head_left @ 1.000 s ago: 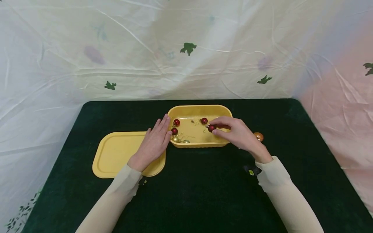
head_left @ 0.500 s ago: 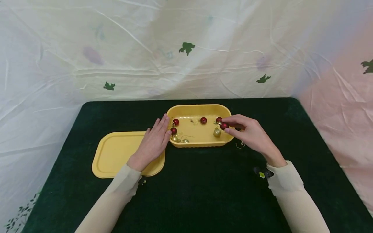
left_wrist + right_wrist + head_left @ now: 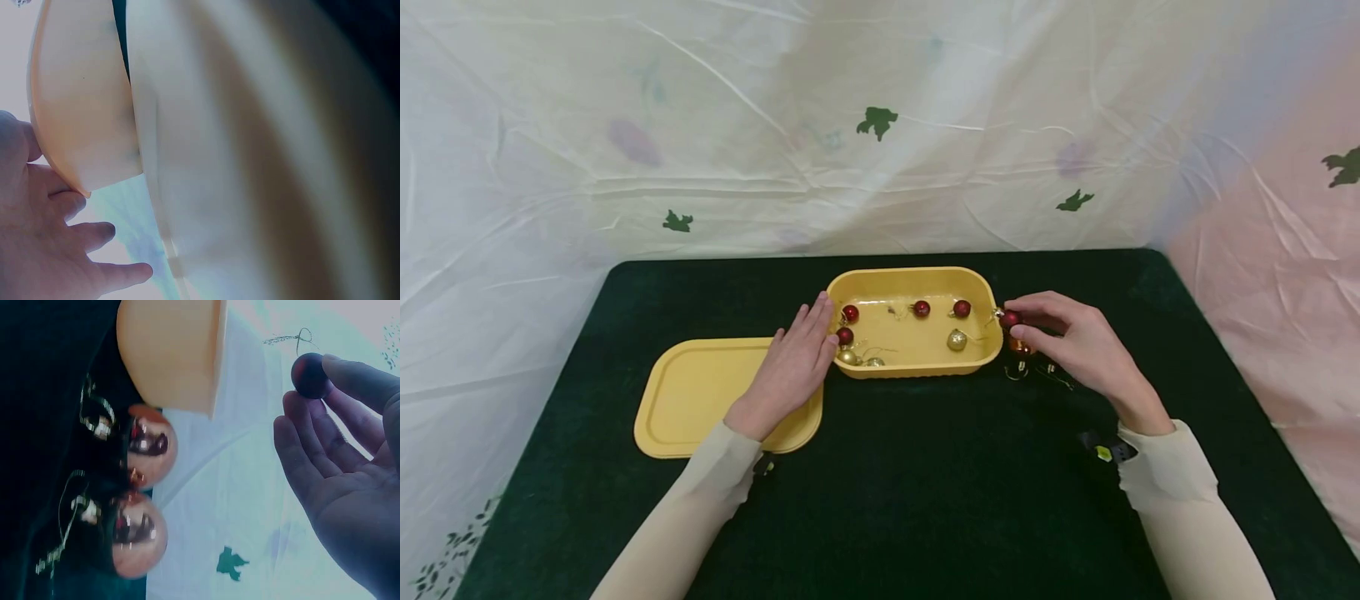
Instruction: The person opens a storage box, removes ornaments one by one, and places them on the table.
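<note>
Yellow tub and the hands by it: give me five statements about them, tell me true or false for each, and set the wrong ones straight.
1. The left hand touches the left end of the tub. True.
2. The tub is covered. False: the yellow lid lies on the dark green table, to the left of the tub.
3. The right hand pinches a dark red bauble. True.
4. Nothing is inside the tub. False: red baubles and gold baubles lie in it.
5. The right wrist view shows shiny copper baubles outside the tub. True.
</note>
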Demonstrator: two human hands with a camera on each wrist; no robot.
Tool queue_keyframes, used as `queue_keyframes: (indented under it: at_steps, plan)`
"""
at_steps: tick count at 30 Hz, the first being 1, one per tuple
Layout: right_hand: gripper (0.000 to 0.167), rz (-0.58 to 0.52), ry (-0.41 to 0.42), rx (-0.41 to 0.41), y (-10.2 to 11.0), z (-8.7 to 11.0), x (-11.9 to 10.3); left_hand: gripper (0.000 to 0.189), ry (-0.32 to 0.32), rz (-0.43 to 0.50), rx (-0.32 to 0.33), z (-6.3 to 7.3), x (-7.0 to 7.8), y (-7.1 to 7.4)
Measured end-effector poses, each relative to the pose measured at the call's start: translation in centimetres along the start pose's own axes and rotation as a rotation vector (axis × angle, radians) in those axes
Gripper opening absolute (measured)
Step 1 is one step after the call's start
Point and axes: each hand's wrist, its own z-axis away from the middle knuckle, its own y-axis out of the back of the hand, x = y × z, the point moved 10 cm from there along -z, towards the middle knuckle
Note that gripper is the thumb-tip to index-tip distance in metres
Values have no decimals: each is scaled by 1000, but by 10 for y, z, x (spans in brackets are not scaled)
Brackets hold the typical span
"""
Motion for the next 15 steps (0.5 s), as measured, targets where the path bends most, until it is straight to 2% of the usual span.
queue_keyframes:
  at_steps: [6, 15]
  plan:
    - [35, -1, -74, 38, 14, 9, 14, 63, 4, 4, 0, 0, -1, 0]
    - [36, 30, -109, 76, 30, 25, 33, 64, -5, 2, -3, 0, 0, 1]
